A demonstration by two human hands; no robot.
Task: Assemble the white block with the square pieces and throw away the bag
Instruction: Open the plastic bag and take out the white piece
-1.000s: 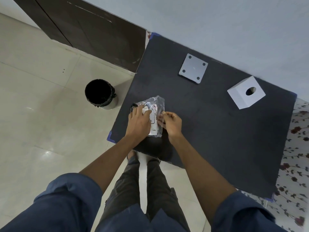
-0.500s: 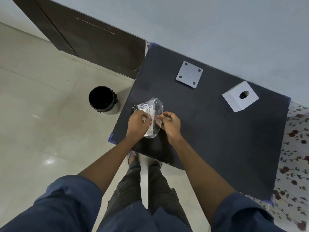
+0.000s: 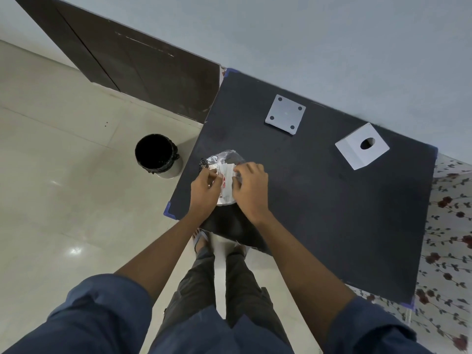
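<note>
A clear plastic bag [image 3: 224, 172] with a white printed label lies at the near left corner of the black table [image 3: 319, 200]. My left hand [image 3: 204, 190] pinches its left side and my right hand [image 3: 249, 185] grips its right side. What is inside the bag is hidden. A flat grey square plate [image 3: 285, 114] with a hole near each corner lies at the back of the table. A white block [image 3: 362, 146] with a round hole in its top stands at the back right.
A black bin [image 3: 156, 154] stands on the tiled floor left of the table. A dark door panel [image 3: 132, 62] leans along the wall behind it. A floral cloth [image 3: 449, 226] shows past the table's right edge. My feet are under the near edge.
Both hands have closed in tighter on the bag and my right hand now covers more of it. The bag looks more crumpled. The plate and block have not moved.
</note>
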